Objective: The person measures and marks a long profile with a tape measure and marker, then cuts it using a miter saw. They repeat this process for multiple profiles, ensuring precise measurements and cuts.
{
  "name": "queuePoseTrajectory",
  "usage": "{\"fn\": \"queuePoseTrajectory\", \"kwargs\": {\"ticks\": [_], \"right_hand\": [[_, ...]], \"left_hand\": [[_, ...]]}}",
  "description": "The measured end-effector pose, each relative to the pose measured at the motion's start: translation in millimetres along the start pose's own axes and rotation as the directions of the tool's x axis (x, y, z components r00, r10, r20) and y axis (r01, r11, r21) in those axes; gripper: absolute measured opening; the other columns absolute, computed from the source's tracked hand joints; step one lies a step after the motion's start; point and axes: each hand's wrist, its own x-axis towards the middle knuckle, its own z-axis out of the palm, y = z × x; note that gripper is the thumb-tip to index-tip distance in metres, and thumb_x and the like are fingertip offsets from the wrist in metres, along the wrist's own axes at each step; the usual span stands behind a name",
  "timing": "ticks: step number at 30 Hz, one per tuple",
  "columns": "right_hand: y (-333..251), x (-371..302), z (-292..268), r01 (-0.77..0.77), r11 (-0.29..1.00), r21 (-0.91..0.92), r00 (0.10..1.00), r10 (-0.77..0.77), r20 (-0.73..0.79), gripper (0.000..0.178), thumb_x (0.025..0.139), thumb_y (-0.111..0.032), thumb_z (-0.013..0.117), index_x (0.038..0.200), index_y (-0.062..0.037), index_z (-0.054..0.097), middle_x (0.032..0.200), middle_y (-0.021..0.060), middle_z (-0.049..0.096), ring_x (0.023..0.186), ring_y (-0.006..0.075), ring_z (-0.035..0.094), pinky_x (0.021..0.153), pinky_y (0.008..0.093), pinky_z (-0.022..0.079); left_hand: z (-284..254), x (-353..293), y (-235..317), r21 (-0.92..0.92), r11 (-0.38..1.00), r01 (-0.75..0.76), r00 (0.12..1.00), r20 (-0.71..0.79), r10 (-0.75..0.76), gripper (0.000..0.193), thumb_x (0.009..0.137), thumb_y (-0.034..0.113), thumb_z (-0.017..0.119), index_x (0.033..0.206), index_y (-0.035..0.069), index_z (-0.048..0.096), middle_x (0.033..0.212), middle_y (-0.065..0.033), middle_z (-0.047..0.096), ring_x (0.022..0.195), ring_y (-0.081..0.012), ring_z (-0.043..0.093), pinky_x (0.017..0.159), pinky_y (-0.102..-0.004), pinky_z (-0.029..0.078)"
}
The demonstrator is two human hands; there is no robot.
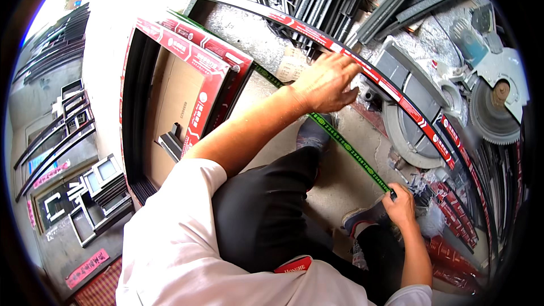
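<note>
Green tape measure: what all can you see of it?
The tape measure is a long, thin, bright green band with black markings, drawn out nearly straight. It slants from beside the stacked frames, upper left, down to the right hand, which grips its lower end. The left wrist crosses above it, hiding part; contact there is unclear.

The person wears a white short-sleeved shirt (175, 232), a red patch (293, 266) near its hem, black trousers (255, 215) and shoes (312, 134), apparently dark grey.
</note>
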Motion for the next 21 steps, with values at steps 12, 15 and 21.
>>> {"fn": "queuePoseTrajectory", "kwargs": {"ticks": [12, 15, 21], "right_hand": [[-12.3, 2.8, -67.7, -0.034, 0.998, -0.057, 0.997, 0.03, -0.066, 0.024, 0.087, -0.006, 0.066, 0.107, 0.0061, 0.071, 0.099, 0.0262, 0.072, 0.091, 0.044, 0.07, 0.084, 0.0456, 0.054], [-21.2, 6.3, -81.7, 0.016, 0.996, -0.085, 0.995, -0.024, -0.1, 0.024, 0.087, -0.006, 0.066, 0.107, 0.006, 0.071, 0.097, 0.026, 0.071, 0.089, 0.0435, 0.069, 0.082, 0.0459, 0.054], [-44.6, 11.0, -109.1, -0.059, 0.993, -0.1, 0.998, 0.056, -0.032, 0.023, 0.088, -0.01, 0.065, 0.104, 0.0044, 0.072, 0.091, 0.0252, 0.071, 0.083, 0.0408, 0.069, 0.077, 0.0443, 0.053]], "left_hand": [[-34.0, -4.7, 20.8, -0.106, 0.989, -0.107, 0.974, -0.21, 0.083, 0.032, 0.091, 0.023, 0.074, 0.115, 0.002, 0.068, 0.108, -0.0155, 0.068, 0.103, -0.0356, 0.065, 0.093, -0.0452, 0.052], [-53.9, -5.2, 25.5, -0.069, 0.992, -0.102, 0.966, -0.243, 0.082, 0.031, 0.091, 0.023, 0.075, 0.112, 0.002, 0.069, 0.105, -0.0147, 0.069, 0.102, -0.0338, 0.066, 0.093, -0.0441, 0.052], [-74.2, -28.5, 25.2, -0.007, 1.0, -0.03, 0.966, -0.256, 0.027, 0.03, 0.093, 0.025, 0.073, 0.113, 0.003, 0.068, 0.107, -0.0137, 0.068, 0.103, -0.0332, 0.065, 0.093, -0.045, 0.051]]}}
